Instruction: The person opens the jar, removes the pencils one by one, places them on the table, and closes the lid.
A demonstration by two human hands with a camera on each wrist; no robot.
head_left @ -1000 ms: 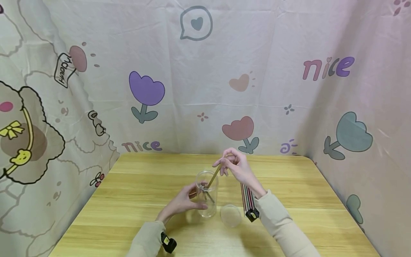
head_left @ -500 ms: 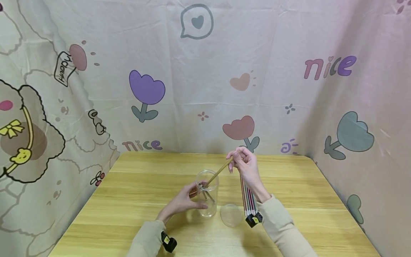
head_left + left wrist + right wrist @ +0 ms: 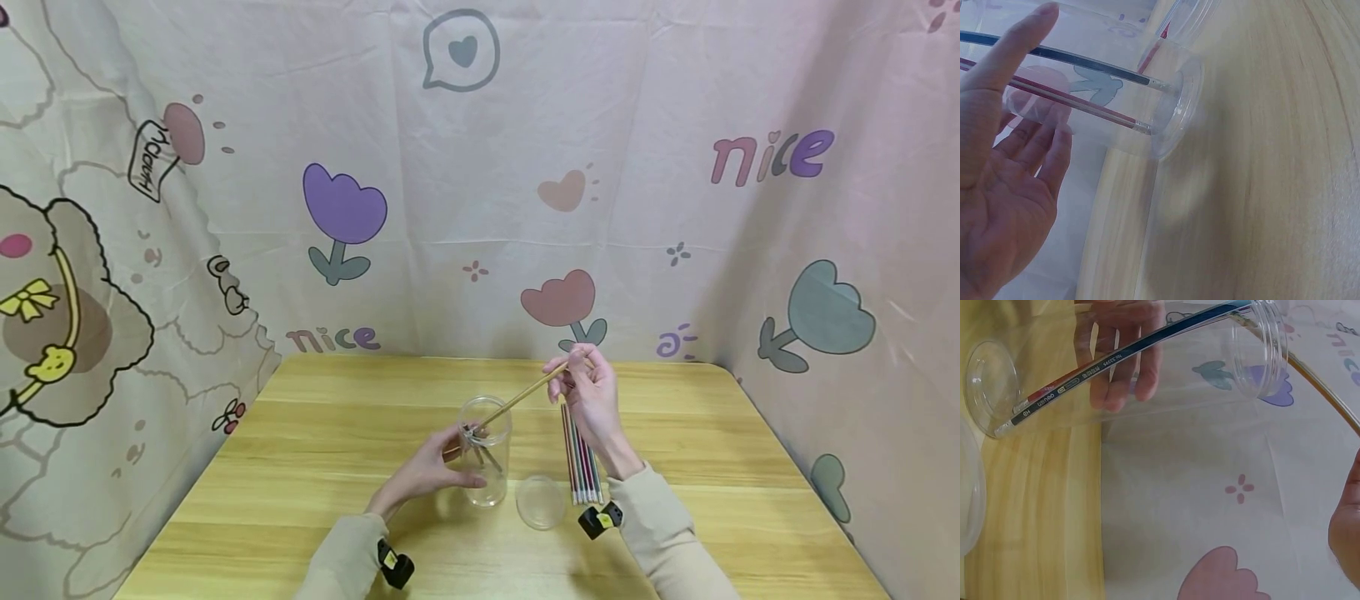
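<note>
- While the left hand point(image 3: 423, 467) keeps the hold it had half a second ago, the right hand point(image 3: 594, 396) has drawn farther from the clear jar point(image 3: 501, 443), so the gold pencil point(image 3: 523, 400) now leans flatter across its rim.
- That shift, as I judge it, leaves the gold pencil unsettled: only its lower end sits within the jar's mouth, most of its length is outside, and it likely depends on the fingers for support.
- Right grip: thumb and fingers pinched together on the gold pencil's upper end.
- Left grip: thumb and fingers curled round the jar's wall; the jar stands upright on the bench point(image 3: 330, 425).
- Inside the jar, a dark pencil point(image 3: 1110, 360) and a red pencil point(image 3: 1047, 390) slant with their metal-tipped ends at the base; how their upper ends lie is hard to tell.
- Just beside the jar lies a clear lid point(image 3: 540, 502); next to that, a row of pencils point(image 3: 582, 462) shows more fully now the right sleeve point(image 3: 671, 525) has moved aside.
</note>
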